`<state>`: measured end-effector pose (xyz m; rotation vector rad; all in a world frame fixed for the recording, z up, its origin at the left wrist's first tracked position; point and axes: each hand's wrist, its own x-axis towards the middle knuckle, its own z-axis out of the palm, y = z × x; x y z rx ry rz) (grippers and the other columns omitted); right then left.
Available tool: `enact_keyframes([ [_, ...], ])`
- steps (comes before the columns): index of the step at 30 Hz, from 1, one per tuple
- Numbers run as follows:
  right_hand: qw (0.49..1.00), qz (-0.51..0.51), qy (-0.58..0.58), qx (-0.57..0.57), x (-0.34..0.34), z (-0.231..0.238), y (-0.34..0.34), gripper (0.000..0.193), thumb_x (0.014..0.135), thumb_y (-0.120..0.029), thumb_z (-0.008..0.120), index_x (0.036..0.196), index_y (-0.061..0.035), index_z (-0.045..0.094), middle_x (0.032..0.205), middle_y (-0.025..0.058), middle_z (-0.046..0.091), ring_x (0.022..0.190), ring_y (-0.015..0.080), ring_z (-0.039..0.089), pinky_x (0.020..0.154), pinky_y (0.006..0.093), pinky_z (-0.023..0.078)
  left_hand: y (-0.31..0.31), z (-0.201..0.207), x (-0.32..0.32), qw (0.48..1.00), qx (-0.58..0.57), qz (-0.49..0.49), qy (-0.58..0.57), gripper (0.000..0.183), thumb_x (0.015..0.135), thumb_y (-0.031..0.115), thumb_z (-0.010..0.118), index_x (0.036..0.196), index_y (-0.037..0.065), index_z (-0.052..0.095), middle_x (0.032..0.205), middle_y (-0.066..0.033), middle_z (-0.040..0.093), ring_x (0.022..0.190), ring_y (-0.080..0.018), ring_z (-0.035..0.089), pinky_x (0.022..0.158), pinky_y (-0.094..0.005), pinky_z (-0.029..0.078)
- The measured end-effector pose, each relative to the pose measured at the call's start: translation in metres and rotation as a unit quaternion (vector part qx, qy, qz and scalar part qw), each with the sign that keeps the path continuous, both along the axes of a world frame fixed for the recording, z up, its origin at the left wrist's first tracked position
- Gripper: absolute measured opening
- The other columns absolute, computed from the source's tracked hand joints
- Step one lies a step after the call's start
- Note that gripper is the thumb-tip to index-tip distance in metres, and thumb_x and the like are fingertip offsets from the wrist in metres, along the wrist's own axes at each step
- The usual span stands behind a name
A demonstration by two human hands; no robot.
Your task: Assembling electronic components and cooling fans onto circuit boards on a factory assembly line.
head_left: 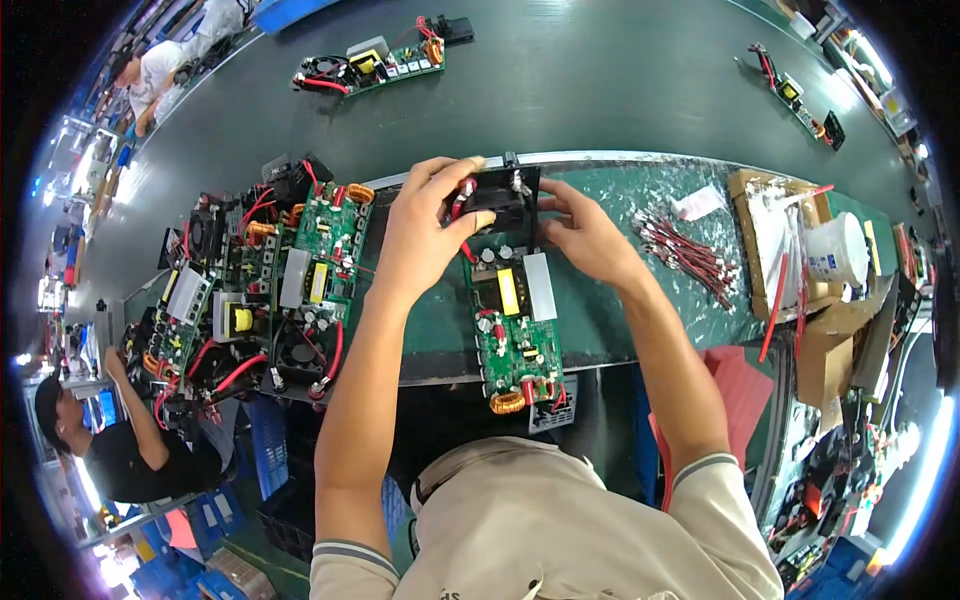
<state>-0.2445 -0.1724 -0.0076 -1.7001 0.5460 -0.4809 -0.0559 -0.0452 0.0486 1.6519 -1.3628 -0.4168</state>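
Note:
A black plastic end panel stands at the near side of the raised rail, with red leads joining it to a green circuit board. My left hand is closed on the panel's left side, fingers over its top and thumb on its face. At the right edge my right hand has curled fingers and thumb against the panel; its fingertips are partly hidden behind it. The board lies below my hands, carrying a yellow transformer, a grey heat sink and a copper coil that reaches past the bench's near edge.
Several circuit boards with fans and red wires crowd the bench on the left. To the right lie a bundle of red and black wires and a cardboard box. More assemblies rest on the green belt beyond. Two co-workers are at left.

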Motion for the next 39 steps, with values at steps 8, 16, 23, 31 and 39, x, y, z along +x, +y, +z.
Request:
enact_keyframes([
  [8, 0.995, -0.041, -0.016, 0.086, 0.009, -0.014, 0.002, 0.028, 0.092, 0.004, 0.056, 0.120, 0.0017, 0.055, 0.104, 0.0083, 0.066, 0.091, 0.0137, 0.064, 0.077, 0.0277, 0.054, 0.027, -0.031, -0.017, 0.972, 0.080, 0.132, 0.179, 0.078, 0.082, -0.002, 0.074, 0.148, 0.006, 0.034, 0.110, -0.0122, 0.060, 0.088, -0.0163, 0.068, 0.074, -0.0288, 0.055],
  [16, 0.977, -0.152, 0.128, -0.069, 0.024, 0.004, 0.008, 0.011, 0.090, -0.004, 0.064, 0.097, 0.0037, 0.058, 0.091, 0.0077, 0.065, 0.072, 0.0110, 0.062, 0.065, 0.0265, 0.052, 0.030, -0.051, -0.025, 0.966, -0.019, 0.170, 0.191, 0.065, 0.086, -0.004, 0.069, 0.142, 0.001, 0.038, 0.095, -0.0101, 0.066, 0.080, -0.0130, 0.067, 0.072, -0.0262, 0.054],
  [23, 0.986, -0.051, -0.007, 0.156, 0.006, -0.007, 0.002, 0.017, 0.092, -0.007, 0.065, 0.104, 0.0029, 0.058, 0.093, 0.0079, 0.067, 0.079, 0.0116, 0.063, 0.075, 0.0274, 0.053, 0.027, -0.057, -0.018, 0.955, 0.037, 0.123, 0.266, 0.062, 0.085, -0.005, 0.068, 0.139, 0.002, 0.039, 0.085, -0.0064, 0.066, 0.076, -0.0097, 0.062, 0.071, -0.0242, 0.050],
  [31, 0.986, -0.129, 0.097, -0.047, 0.026, 0.005, 0.021, 0.022, 0.079, -0.005, 0.075, 0.090, 0.0022, 0.057, 0.075, 0.0064, 0.065, 0.068, 0.0104, 0.061, 0.063, 0.0280, 0.049, 0.026, -0.063, -0.018, 0.961, 0.020, 0.133, 0.243, 0.055, 0.084, -0.003, 0.070, 0.132, -0.001, 0.043, 0.080, -0.0057, 0.065, 0.073, -0.0096, 0.063, 0.069, -0.0247, 0.051],
  [39, 0.991, -0.103, 0.090, -0.008, 0.038, -0.010, 0.005, 0.018, 0.077, -0.006, 0.074, 0.082, 0.0011, 0.058, 0.069, 0.0052, 0.063, 0.059, 0.0091, 0.056, 0.054, 0.0295, 0.047, 0.015, -0.042, -0.020, 0.938, 0.072, 0.153, 0.301, 0.046, 0.086, 0.004, 0.072, 0.126, -0.003, 0.051, 0.081, -0.0107, 0.072, 0.075, -0.0109, 0.067, 0.067, -0.0242, 0.050],
])
